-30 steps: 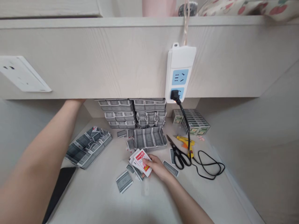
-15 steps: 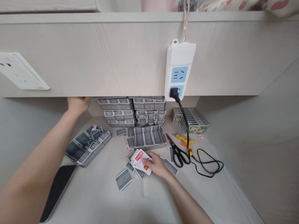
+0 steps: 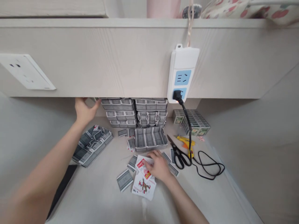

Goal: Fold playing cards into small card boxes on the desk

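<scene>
My right hand [image 3: 159, 165] is over the middle of the desk, thumb and fingers on a red-and-white playing card [image 3: 143, 166] marked POKER. Just below it lies a joker card [image 3: 144, 186] showing a coloured figure. Grey-patterned cards [image 3: 124, 180] lie around them. My left hand [image 3: 84, 111] is raised under the shelf's lower edge, left of the stacked boxes. Its fingertips are partly hidden, and a pale sliver with a greenish edge shows between thumb and fingers. An open box made of folded cards [image 3: 150, 138] stands just behind my right hand.
Stacked card-made boxes [image 3: 121, 116] stand at the back. Another card box [image 3: 93, 146] with loose pieces sits at left. Scissors [image 3: 178, 155], a yellow glue gun [image 3: 185, 143] and its black cord [image 3: 211, 178] lie right. A power strip [image 3: 183, 74] hangs from the shelf.
The cards in my right hand have come down onto the desk, and a joker card now lies face up below it. My left hand has moved right, with its thumb now visible.
</scene>
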Tool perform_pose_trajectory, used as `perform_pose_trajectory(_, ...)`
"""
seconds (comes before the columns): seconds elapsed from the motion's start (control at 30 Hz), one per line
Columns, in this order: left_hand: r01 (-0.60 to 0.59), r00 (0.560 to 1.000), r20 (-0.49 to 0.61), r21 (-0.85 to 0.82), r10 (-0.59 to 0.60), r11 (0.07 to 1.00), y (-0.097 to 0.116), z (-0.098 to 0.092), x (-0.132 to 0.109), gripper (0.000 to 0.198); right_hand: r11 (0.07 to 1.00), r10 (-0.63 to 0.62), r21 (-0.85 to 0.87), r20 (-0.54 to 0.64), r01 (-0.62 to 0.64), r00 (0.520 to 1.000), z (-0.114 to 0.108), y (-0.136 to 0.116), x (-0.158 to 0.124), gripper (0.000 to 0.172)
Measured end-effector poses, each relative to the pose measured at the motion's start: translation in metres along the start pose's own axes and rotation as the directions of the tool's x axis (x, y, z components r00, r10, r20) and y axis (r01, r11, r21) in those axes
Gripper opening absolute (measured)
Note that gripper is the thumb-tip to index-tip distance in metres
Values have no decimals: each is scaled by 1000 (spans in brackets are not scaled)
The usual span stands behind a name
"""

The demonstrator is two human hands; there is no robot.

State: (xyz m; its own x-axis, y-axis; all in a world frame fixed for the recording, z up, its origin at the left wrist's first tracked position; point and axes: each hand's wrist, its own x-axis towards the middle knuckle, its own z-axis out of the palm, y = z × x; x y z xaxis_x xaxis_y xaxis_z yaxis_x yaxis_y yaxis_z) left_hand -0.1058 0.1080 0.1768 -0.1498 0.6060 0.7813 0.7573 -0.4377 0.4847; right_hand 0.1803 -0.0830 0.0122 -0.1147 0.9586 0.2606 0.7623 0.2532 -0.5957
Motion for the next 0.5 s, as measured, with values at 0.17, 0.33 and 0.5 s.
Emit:
perform_pose_trajectory(0.17, 50, 999, -13, -147, -53, 988, -7, 7, -29, 61, 972, -235, -8, 82, 237, 968, 4, -21, -10, 48)
perform_pose_trajectory(0.33, 88, 996, -1, -271, -92, 958, -2, 12, -61, 59, 905, -407, -29, 238, 425, 882, 25, -35, -23, 49)
perform_pose_trajectory(0.5, 141, 990, 52, -212, -133, 967, 15, 8, -92, 58, 933, -331, -95, 145, 346, 932, 30, -28, -15, 47)
